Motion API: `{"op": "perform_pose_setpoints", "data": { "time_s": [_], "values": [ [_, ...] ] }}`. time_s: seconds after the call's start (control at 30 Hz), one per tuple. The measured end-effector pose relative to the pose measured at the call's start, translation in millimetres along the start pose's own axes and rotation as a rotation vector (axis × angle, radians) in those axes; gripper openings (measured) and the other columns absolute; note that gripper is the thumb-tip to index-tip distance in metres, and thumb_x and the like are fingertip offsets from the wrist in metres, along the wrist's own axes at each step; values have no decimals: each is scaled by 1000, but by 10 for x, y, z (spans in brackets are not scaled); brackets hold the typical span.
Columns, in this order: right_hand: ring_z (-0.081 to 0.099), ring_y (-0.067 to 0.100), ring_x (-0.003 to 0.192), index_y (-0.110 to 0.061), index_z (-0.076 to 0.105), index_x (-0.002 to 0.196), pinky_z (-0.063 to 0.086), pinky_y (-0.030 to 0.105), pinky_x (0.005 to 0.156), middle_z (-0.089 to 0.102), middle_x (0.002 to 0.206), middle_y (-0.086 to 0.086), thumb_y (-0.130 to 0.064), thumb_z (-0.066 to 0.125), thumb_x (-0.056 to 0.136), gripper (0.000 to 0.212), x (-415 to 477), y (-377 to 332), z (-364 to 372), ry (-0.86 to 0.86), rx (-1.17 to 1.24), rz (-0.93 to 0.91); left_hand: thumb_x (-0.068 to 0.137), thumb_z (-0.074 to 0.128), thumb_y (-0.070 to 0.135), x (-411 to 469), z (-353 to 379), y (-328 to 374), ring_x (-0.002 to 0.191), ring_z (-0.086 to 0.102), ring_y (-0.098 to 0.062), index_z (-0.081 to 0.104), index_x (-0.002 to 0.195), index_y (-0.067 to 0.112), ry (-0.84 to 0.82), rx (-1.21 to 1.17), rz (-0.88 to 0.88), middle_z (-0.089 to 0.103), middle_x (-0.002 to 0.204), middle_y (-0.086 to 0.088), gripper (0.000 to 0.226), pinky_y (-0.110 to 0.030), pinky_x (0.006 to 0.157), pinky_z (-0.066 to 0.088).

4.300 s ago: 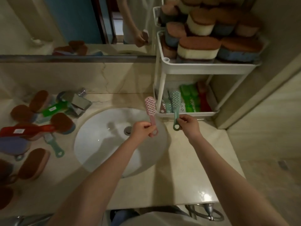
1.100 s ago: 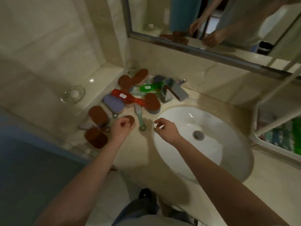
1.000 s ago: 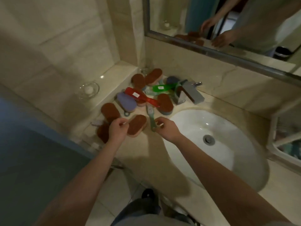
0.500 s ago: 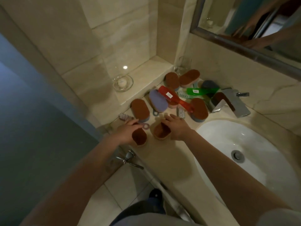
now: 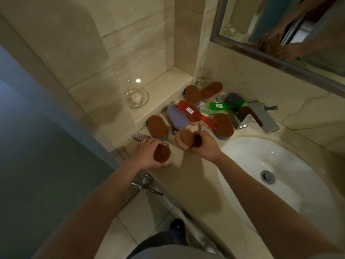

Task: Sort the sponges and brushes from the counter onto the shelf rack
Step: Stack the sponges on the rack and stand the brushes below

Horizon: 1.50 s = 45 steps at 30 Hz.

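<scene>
My left hand point(image 5: 144, 154) grips a brown-topped sponge point(image 5: 162, 153) just above the counter's left end. My right hand point(image 5: 206, 145) grips another brown-topped sponge point(image 5: 183, 139) with a pale underside. Behind them lies a pile: a brown sponge point(image 5: 157, 126), a purple brush point(image 5: 177, 116), a red brush point(image 5: 194, 114), a green brush point(image 5: 224, 105), and several more brown sponges point(image 5: 223, 125). A pale ridged brush point(image 5: 140, 136) lies at the counter's far left edge. The shelf rack is out of view.
A chrome faucet point(image 5: 261, 118) stands right of the pile, above the white sink point(image 5: 289, 174). A glass dish point(image 5: 137, 98) sits on the tiled ledge and a drinking glass point(image 5: 205, 77) in the corner. The mirror point(image 5: 289, 25) hangs above. A chrome valve point(image 5: 145, 184) juts below the counter edge.
Both hands have closed on sponges and lifted them slightly off the counter. The view has tilted a little further left.
</scene>
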State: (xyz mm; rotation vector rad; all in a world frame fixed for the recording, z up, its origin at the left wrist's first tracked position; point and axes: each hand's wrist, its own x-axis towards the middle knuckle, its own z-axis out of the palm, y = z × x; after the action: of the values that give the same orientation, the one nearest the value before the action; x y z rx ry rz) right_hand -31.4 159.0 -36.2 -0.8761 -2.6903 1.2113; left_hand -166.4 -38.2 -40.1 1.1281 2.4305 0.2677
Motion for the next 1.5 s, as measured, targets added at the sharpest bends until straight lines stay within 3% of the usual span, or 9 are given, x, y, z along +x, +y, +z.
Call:
{"op": "perform_pose_setpoints", "data": {
  "time_s": [0.17,0.33,0.43,0.57,0.67,0.83,1.07,1.27,1.5],
  "values": [
    [59,21,93,-6,58,114,49,26,74,62,105,9,-12,81,69,51,-165,-99,-226,15,552,166,70,77,34,-25,-174,392,106,49,-15,44,124,17,168,-643,-164,50,118,1,66,-32,90,43],
    [59,24,99,-8,55,123,51,33,80,59,112,7,-13,75,76,51,-344,-167,-672,-9,715,155,86,60,41,24,-423,1013,94,56,-18,49,117,22,203,-1084,-204,58,115,-4,38,-31,69,48],
    [59,21,99,-13,53,124,51,34,82,61,108,3,-24,74,67,62,-529,-211,-961,39,774,100,90,56,36,27,-528,1422,94,59,-16,49,115,25,161,-1294,-89,60,115,-4,28,-29,77,51],
    [58,16,100,-23,43,134,50,29,79,57,107,-3,-29,72,71,69,-780,-248,-1340,187,777,21,88,56,41,51,-661,1952,96,58,-16,48,122,24,170,-1349,0,59,113,0,38,-32,85,50],
    [57,19,100,-24,45,129,49,26,76,55,107,-1,-29,68,82,53,-992,-249,-1663,325,752,-40,85,58,48,67,-732,2327,107,60,-19,43,115,35,199,-1348,131,60,119,0,36,-39,93,50],
    [60,28,106,-25,49,123,54,39,86,56,119,13,-42,63,82,46,-1341,-155,-2192,459,705,-84,89,53,46,-26,-912,3050,96,59,-10,48,111,29,183,-1321,267,59,107,6,29,-27,78,51],
    [62,17,104,-25,49,121,55,27,80,60,116,0,-34,58,92,33,-1920,25,-2907,776,704,-57,89,55,38,-109,-1029,4024,109,58,-15,51,118,28,-94,-1285,514,61,119,2,31,-33,88,51],
    [64,16,98,-24,53,114,54,18,68,65,109,1,-31,58,92,23,-2429,284,-3457,973,719,-36,92,55,21,-215,-911,4795,105,60,-9,45,131,27,-316,-1193,704,62,113,9,41,-27,80,52],
    [65,16,95,-23,55,120,54,23,72,65,111,4,-23,63,89,32,-2935,655,-3925,1064,733,-17,84,66,27,-247,-703,5583,105,64,-22,45,135,19,-338,-1201,721,62,121,-8,56,-34,81,57]
  ]
}}
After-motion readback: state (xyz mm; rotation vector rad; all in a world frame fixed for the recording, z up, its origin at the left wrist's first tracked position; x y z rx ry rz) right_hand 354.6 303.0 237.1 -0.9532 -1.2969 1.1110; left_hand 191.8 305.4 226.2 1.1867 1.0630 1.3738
